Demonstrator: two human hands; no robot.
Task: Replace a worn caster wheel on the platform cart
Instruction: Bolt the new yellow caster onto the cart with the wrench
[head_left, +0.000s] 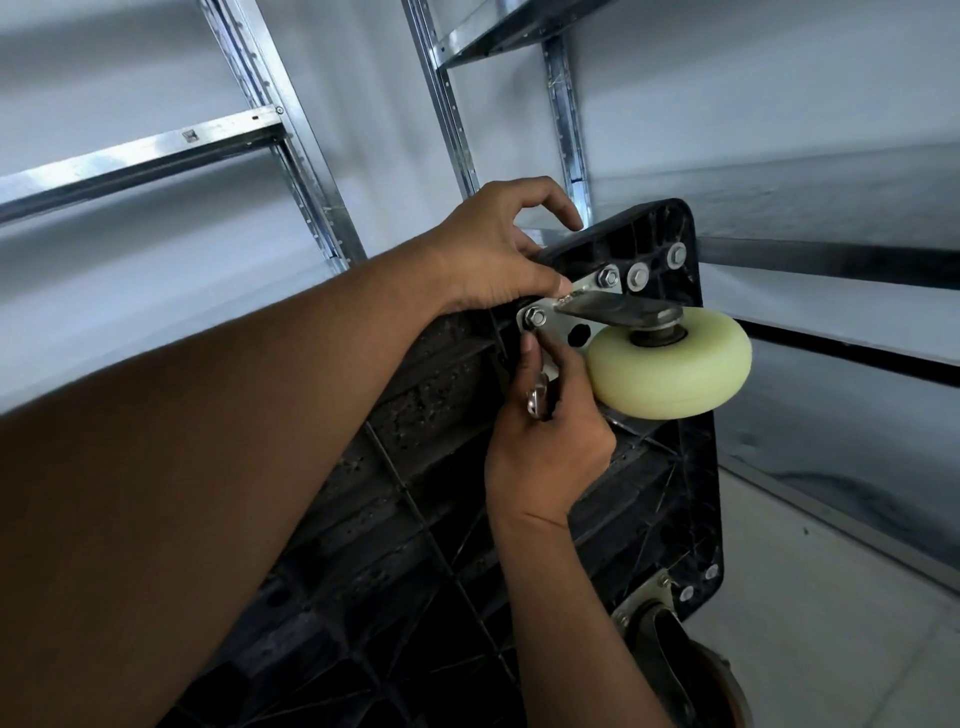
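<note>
The black platform cart (670, 499) stands tipped on its side, ribbed underside toward me. A pale yellow caster wheel (670, 364) on a metal bracket sits at its upper corner, its mounting plate (558, 317) held by bolts with nuts (535, 315). My left hand (498, 249) grips the cart's top edge, thumb pressing by the plate. My right hand (550, 441) holds a small metal wrench (537, 400) just below the near nut, its head hidden behind my fingers. A second, dark caster (670, 654) is mounted at the cart's lower corner.
Metal shelving uprights (291, 156) and shelf rails (130, 150) stand behind the cart against a white wall. More shelf boards (831, 260) run along the right. Pale floor (831, 623) shows at lower right.
</note>
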